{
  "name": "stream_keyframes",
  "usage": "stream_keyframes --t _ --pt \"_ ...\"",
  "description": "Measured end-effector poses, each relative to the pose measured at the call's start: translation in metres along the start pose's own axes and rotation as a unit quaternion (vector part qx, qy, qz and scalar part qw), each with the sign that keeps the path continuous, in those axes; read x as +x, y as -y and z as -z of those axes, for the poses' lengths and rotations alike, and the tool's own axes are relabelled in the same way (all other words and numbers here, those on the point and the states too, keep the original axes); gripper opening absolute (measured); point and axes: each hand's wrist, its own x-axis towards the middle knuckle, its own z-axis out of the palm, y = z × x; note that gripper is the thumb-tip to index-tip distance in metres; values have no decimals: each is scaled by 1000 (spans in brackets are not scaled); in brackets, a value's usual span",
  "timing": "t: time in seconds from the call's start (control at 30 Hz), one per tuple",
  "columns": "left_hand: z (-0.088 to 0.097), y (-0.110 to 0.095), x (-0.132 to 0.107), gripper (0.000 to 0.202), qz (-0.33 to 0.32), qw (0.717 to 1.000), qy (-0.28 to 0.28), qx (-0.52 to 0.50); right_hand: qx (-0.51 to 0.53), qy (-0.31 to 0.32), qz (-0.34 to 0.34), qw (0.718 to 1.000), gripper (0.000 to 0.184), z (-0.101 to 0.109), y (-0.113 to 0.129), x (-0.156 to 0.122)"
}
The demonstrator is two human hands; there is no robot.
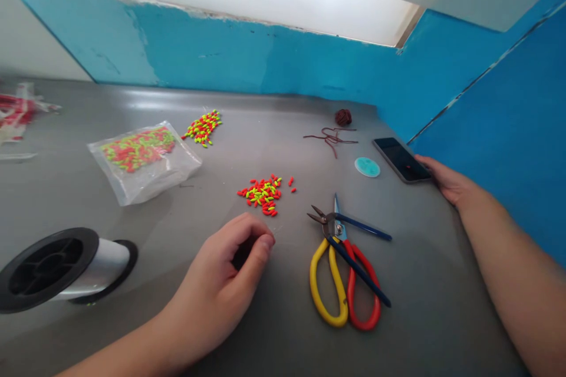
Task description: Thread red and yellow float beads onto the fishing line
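My left hand (230, 274) is closed in a pinch, thumb against forefinger, just in front of a small heap of red and yellow-green oval beads (264, 191). A faint strand of clear line (278, 228) shows at its fingertips. On the far right, my right hand (446, 179) grips the near edge of a dark smartphone (403, 160), its fingers partly hidden behind the phone. Between the hands lie pliers with blue handles (362, 274), crossed over scissors with one yellow and one red handle (328, 312).
A clear bag of beads (145, 179) and a second bead heap (204, 128) lie at the left. A spool of clear line (99, 265) stands at front left. Brown cord (331, 136), a ball of it (343, 116) and a turquoise disc (367, 167) lie near the phone.
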Motion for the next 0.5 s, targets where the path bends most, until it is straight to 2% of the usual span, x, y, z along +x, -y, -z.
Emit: stream_keyframes --t 0.2,0.5 --pt "0 -1 1 27 4 1000 2 2 -48 27 -2 998 34 2 0 -2" --pt "0 -2 0 26 4 1000 5 2 -57 12 1 998 34 -3 1 -7"
